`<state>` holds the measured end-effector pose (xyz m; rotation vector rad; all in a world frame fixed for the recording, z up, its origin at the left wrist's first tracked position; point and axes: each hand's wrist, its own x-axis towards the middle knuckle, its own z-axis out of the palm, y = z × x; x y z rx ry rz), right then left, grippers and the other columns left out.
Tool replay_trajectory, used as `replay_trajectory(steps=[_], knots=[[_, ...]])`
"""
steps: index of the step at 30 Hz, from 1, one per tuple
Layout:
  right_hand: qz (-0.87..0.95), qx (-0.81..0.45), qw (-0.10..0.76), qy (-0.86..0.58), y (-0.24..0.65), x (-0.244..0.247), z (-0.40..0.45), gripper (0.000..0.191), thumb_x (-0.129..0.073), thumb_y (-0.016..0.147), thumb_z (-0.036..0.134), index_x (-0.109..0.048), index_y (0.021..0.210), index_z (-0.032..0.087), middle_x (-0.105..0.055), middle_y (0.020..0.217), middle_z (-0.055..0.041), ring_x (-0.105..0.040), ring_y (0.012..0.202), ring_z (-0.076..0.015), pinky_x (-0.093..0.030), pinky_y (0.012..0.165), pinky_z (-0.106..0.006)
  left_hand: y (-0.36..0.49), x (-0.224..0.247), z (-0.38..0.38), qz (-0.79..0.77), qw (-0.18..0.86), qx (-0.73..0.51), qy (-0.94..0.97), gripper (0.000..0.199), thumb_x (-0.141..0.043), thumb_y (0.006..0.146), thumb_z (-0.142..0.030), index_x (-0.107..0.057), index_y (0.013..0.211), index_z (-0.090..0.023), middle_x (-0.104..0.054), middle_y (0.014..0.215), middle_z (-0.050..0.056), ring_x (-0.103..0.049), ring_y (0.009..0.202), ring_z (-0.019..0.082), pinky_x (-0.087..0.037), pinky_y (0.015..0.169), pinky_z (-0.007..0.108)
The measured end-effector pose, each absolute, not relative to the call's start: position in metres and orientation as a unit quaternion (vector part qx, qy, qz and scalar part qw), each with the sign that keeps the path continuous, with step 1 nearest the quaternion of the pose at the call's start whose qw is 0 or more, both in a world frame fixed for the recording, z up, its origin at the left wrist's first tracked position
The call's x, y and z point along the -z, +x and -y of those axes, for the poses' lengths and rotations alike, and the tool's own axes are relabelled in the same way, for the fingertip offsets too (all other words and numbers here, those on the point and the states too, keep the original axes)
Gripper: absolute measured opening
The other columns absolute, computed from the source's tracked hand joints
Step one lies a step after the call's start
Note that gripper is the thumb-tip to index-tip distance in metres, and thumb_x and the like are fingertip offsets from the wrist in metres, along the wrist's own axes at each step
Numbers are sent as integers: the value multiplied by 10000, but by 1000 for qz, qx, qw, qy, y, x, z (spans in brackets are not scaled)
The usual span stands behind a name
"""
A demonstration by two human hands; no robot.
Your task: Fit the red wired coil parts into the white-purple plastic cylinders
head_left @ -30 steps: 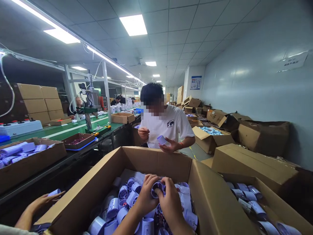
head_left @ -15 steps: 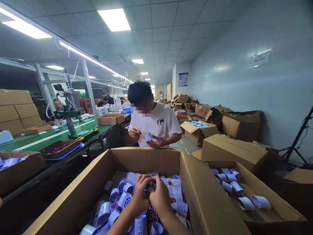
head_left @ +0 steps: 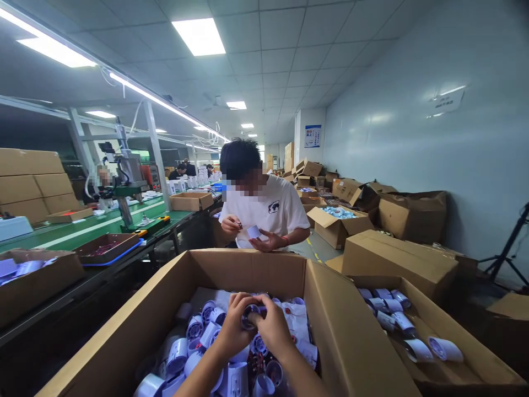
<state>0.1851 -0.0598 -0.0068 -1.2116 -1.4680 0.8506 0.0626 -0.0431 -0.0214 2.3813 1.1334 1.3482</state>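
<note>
Over the big cardboard box [head_left: 248,269], both hands grip one white plastic cylindrical housing [head_left: 247,317], its round open end facing me. My left hand [head_left: 235,331] wraps its left side. My right hand [head_left: 273,326] closes round the other side, with a digit reaching into the opening. Much of the housing is hidden by my fingers. Below lie many loose white cylindrical housings [head_left: 177,353], some showing spoked ends, with small red and dark parts among them. White sheets [head_left: 295,318] lie at the box's far right.
Opposite, a person [head_left: 264,204] in a white T-shirt holds a similar housing [head_left: 253,231] and a small dark part. A shallow carton [head_left: 454,314] with several housings stands right. A green conveyor line [head_left: 99,226] with a press machine [head_left: 126,182] runs left; boxes [head_left: 405,259] line the wall.
My view has shifted slightly left. My hands have turned the housing a little, and the right hand has shifted on it, showing more of the round opening and a spoked housing below.
</note>
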Motion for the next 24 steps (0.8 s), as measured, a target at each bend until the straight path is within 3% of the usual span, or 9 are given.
replay_trajectory(steps=[4, 9, 15, 24], knots=[[612, -404, 517, -441, 191, 11, 54, 381, -627, 610, 139, -641, 983, 214, -695, 1000, -37, -624, 947, -228, -453, 862, -343, 61, 22, 43, -386, 77, -465, 793, 465, -526, 505, -86, -596, 946, -215, -605, 935, 60, -523, 911, 238, -453, 800, 380], [597, -425, 531, -424, 193, 17, 50, 415, -636, 587, 159, -624, 999, 211, -686, 971, -28, -629, 864, -211, -484, 796, -331, 64, 22, 46, -370, 40, -474, 798, 518, -516, 519, -59, -588, 1006, -220, -599, 983, 71, -515, 946, 239, -461, 818, 386], [573, -438, 538, -436, 188, 20, 51, 381, -628, 580, 178, -664, 960, 190, -701, 991, -49, -618, 977, -244, -455, 895, -370, 67, 24, 47, -342, 27, -490, 801, 530, -496, 484, -18, -577, 971, -211, -598, 952, 64, -511, 905, 220, -474, 781, 361], [504, -483, 561, -445, 182, 25, 47, 256, -650, 509, 171, -677, 763, 152, -712, 760, -38, -640, 779, -222, -486, 740, -321, 68, 27, 46, -355, 74, -475, 802, 472, -517, 491, -38, -587, 922, -217, -595, 926, 57, -516, 899, 224, -459, 787, 365]])
